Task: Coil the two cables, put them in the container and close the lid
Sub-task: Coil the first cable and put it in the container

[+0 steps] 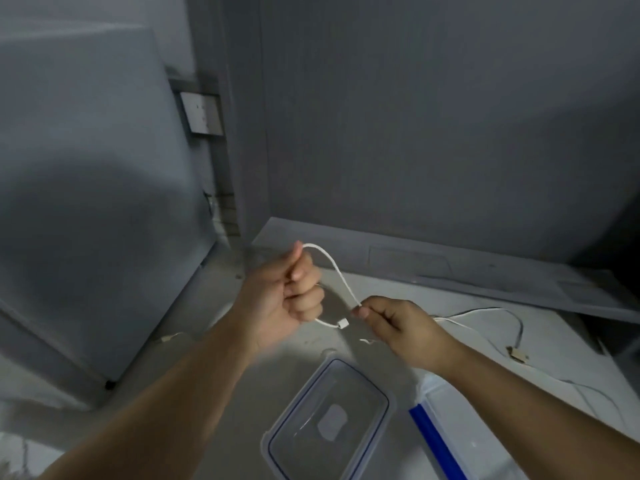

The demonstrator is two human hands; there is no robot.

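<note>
A white cable (337, 271) arcs between my two hands above the table. My left hand (289, 292) is a fist around one part of it, and a short end with a white plug (343, 323) sticks out below the fist. My right hand (394, 323) pinches the cable at its fingertips. More white cable trails right behind that hand to a beige plug (517, 355) lying on the table; whether that stretch is a second cable is unclear. A clear lid with a blue seal (332, 420) lies flat below my hands. The clear container with a blue strip (446, 434) stands right of it, open.
The grey table (270, 368) meets a grey wall at the back. A large grey panel (86, 202) leans at the left. A flat grey board (485, 271) lies along the table's rear edge. A thin dark wire (595, 393) runs across the right side.
</note>
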